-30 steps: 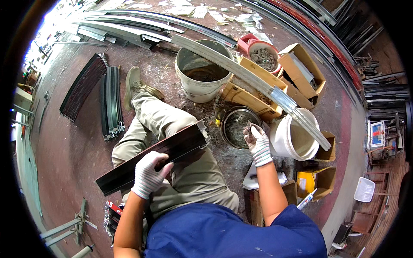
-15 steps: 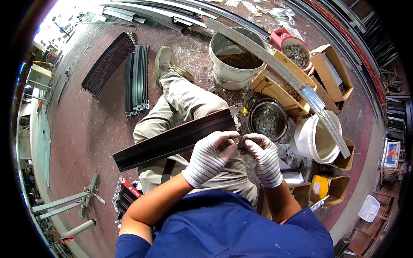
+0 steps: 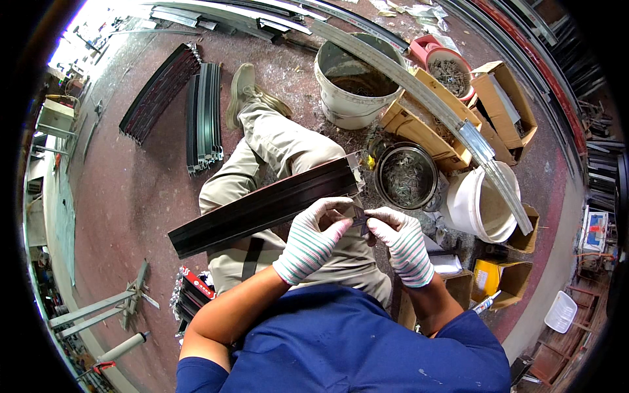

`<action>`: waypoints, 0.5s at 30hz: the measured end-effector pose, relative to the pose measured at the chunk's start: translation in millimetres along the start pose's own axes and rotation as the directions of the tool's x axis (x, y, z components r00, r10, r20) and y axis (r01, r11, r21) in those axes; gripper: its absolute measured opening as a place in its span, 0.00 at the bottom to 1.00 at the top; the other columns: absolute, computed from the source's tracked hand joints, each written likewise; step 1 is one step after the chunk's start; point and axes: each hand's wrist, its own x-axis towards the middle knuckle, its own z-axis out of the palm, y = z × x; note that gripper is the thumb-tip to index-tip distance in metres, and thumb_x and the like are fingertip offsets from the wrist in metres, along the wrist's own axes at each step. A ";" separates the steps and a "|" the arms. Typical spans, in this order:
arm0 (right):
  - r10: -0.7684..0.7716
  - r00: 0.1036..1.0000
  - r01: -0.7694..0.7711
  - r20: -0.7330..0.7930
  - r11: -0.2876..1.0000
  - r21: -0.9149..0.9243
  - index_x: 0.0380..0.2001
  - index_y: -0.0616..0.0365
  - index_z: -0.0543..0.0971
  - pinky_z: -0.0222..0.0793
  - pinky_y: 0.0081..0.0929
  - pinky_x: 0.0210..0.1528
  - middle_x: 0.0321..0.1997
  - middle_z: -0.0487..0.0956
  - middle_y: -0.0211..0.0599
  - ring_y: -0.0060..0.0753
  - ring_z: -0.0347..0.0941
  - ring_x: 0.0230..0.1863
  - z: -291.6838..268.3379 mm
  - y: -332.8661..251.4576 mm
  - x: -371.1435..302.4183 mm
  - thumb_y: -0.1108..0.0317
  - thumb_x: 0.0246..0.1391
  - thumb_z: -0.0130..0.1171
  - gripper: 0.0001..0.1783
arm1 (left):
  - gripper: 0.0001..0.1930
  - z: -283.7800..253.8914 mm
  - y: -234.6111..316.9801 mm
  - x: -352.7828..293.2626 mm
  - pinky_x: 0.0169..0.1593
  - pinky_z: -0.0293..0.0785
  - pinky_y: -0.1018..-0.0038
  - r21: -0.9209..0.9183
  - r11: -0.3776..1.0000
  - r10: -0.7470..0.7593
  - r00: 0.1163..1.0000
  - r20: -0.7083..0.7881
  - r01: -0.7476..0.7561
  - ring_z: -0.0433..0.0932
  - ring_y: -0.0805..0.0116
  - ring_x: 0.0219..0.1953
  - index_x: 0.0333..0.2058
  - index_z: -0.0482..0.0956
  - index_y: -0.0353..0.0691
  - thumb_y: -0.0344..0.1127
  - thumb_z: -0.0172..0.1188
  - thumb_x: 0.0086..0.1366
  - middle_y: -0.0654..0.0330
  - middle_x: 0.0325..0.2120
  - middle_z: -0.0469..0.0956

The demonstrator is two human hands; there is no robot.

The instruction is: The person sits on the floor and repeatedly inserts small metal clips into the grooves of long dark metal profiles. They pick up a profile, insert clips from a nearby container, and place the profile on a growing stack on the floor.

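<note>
I am noticing one person (image 3: 327, 327) who is wearing a navy blue shirt (image 3: 373, 354) with short sleeves (image 3: 475, 344), beige trousers (image 3: 288, 144) and pale shoes (image 3: 242, 92); white gloves (image 3: 406, 252) with green stripes are covering both hands (image 3: 311, 241).

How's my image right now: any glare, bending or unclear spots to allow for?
Head view: glare burns out the upper left; head view: fisheye distortion likely bows the long metal channel; head view: black fills the corners; head view: the small dark piece between left hand and right hand is too small for detail.
</note>
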 end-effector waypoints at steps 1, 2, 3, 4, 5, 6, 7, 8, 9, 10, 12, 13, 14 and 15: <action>-0.026 1.000 0.026 0.011 1.000 -0.015 0.52 0.66 0.84 0.75 0.19 0.41 0.36 0.85 0.31 0.18 0.79 0.36 0.0 5.4 -0.7 0.74 0.69 0.58 0.13 | 0.18 2.6 -3.9 -0.3 0.45 0.75 0.81 -0.027 1.000 0.006 1.000 0.002 -0.006 0.76 0.83 0.37 0.58 0.80 0.37 0.25 0.64 0.71 0.66 0.37 0.83; -0.009 1.000 0.009 0.003 1.000 -0.027 0.53 0.66 0.84 0.76 0.20 0.41 0.36 0.85 0.32 0.18 0.79 0.36 0.3 7.4 -0.4 0.74 0.69 0.58 0.13 | 0.18 3.8 -6.2 -0.9 0.46 0.76 0.81 -0.054 0.998 0.012 1.000 0.005 -0.012 0.76 0.82 0.38 0.58 0.80 0.36 0.25 0.64 0.71 0.66 0.38 0.83; 0.006 1.000 -0.006 -0.009 0.999 -0.039 0.54 0.66 0.83 0.76 0.20 0.42 0.37 0.85 0.32 0.19 0.79 0.37 0.8 8.2 -0.1 0.75 0.69 0.58 0.14 | 0.20 2.5 -3.8 -0.4 0.47 0.75 0.81 0.050 0.999 -0.017 0.999 0.033 0.015 0.76 0.83 0.39 0.60 0.79 0.37 0.25 0.64 0.71 0.65 0.40 0.83; 0.021 1.000 -0.022 -0.021 0.999 -0.050 0.55 0.66 0.83 0.76 0.20 0.42 0.37 0.86 0.33 0.19 0.79 0.37 0.7 9.2 0.1 0.75 0.69 0.57 0.14 | 0.21 1.6 -0.7 -1.0 0.48 0.75 0.81 0.081 0.996 -0.040 0.998 0.046 0.036 0.76 0.83 0.40 0.61 0.78 0.37 0.25 0.64 0.71 0.65 0.41 0.83; 0.033 0.999 -0.035 -0.017 0.997 -0.069 0.56 0.67 0.82 0.77 0.21 0.43 0.38 0.86 0.34 0.19 0.80 0.38 -1.5 11.1 0.3 0.76 0.69 0.57 0.16 | 0.21 0.8 2.7 -1.8 0.49 0.75 0.81 0.112 0.992 -0.063 0.996 0.058 0.056 0.76 0.83 0.41 0.61 0.78 0.37 0.25 0.65 0.70 0.65 0.42 0.83; 0.038 0.999 -0.038 -0.004 0.998 -0.054 0.57 0.67 0.82 0.77 0.21 0.43 0.39 0.86 0.34 0.20 0.80 0.38 -3.7 13.2 0.9 0.76 0.69 0.58 0.16 | 0.22 0.2 4.7 -2.5 0.50 0.75 0.81 0.142 0.987 -0.084 0.994 0.069 0.074 0.76 0.83 0.42 0.62 0.78 0.37 0.25 0.65 0.70 0.65 0.43 0.83; 0.043 0.999 -0.043 0.008 0.998 -0.038 0.57 0.67 0.81 0.77 0.21 0.44 0.40 0.86 0.35 0.20 0.80 0.38 -5.5 15.2 1.4 0.76 0.68 0.58 0.17 | 0.22 -0.9 2.2 -2.4 0.50 0.75 0.81 0.102 0.992 -0.077 0.995 0.070 0.069 0.76 0.82 0.42 0.62 0.78 0.37 0.26 0.66 0.70 0.64 0.43 0.83; 0.047 0.999 -0.047 0.020 0.999 -0.023 0.58 0.68 0.81 0.77 0.21 0.44 0.40 0.86 0.35 0.20 0.80 0.38 -7.1 16.7 1.2 0.76 0.68 0.59 0.17 | 0.23 -2.1 -2.6 -1.8 0.50 0.75 0.80 0.062 0.996 -0.069 0.995 0.072 0.065 0.77 0.82 0.43 0.62 0.77 0.37 0.27 0.66 0.70 0.64 0.43 0.83; 0.048 0.998 -0.047 0.031 0.999 -0.009 0.59 0.67 0.80 0.78 0.21 0.45 0.41 0.86 0.35 0.20 0.81 0.39 -6.3 14.7 -0.4 0.76 0.67 0.60 0.18 | 0.23 -2.3 -6.1 -1.4 0.50 0.76 0.80 0.021 0.998 -0.062 0.995 0.072 0.061 0.77 0.81 0.43 0.63 0.77 0.37 0.28 0.66 0.70 0.64 0.43 0.82; 0.048 0.998 -0.048 0.042 0.999 0.006 0.59 0.67 0.80 0.78 0.21 0.46 0.42 0.86 0.35 0.21 0.81 0.39 -4.4 11.1 -2.9 0.76 0.66 0.60 0.19 | 0.23 -2.2 -8.5 -1.0 0.51 0.76 0.80 0.006 0.999 -0.053 0.996 0.068 0.052 0.77 0.81 0.43 0.63 0.77 0.37 0.29 0.67 0.70 0.65 0.43 0.82; 0.044 0.997 -0.044 0.068 0.999 0.000 0.60 0.66 0.79 0.78 0.22 0.47 0.44 0.86 0.35 0.21 0.81 0.39 -5.9 11.4 -4.3 0.77 0.64 0.61 0.21 | 0.23 -1.4 -10.9 0.5 0.51 0.76 0.79 -0.025 0.999 -0.033 0.997 0.063 0.035 0.77 0.80 0.43 0.63 0.77 0.36 0.30 0.67 0.70 0.65 0.42 0.82; 0.040 0.996 -0.039 0.082 0.999 -0.021 0.61 0.66 0.79 0.79 0.22 0.47 0.45 0.86 0.35 0.21 0.81 0.40 -9.6 16.1 -3.0 0.77 0.63 0.62 0.22 | 0.24 -2.3 -11.4 0.9 0.52 0.76 0.77 -0.025 0.998 -0.061 0.995 0.081 0.063 0.77 0.79 0.42 0.63 0.77 0.36 0.32 0.67 0.71 0.64 0.42 0.83; 0.037 0.995 -0.033 0.097 0.999 -0.042 0.61 0.66 0.79 0.79 0.22 0.48 0.45 0.86 0.35 0.21 0.81 0.40 -12.4 20.1 -1.9 0.78 0.63 0.62 0.23 | 0.24 -1.1 -11.8 0.3 0.51 0.76 0.78 -0.065 0.995 -0.065 0.994 0.084 0.071 0.77 0.79 0.42 0.63 0.77 0.36 0.32 0.67 0.71 0.64 0.42 0.83; 0.034 0.996 -0.031 0.082 0.999 -0.043 0.60 0.65 0.79 0.79 0.22 0.47 0.45 0.86 0.35 0.21 0.81 0.40 -14.5 21.5 -0.8 0.78 0.62 0.62 0.22 | 0.24 0.7 -11.7 -0.1 0.51 0.76 0.78 -0.105 0.991 -0.068 0.994 0.088 0.077 0.77 0.79 0.41 0.63 0.77 0.37 0.32 0.67 0.71 0.64 0.42 0.83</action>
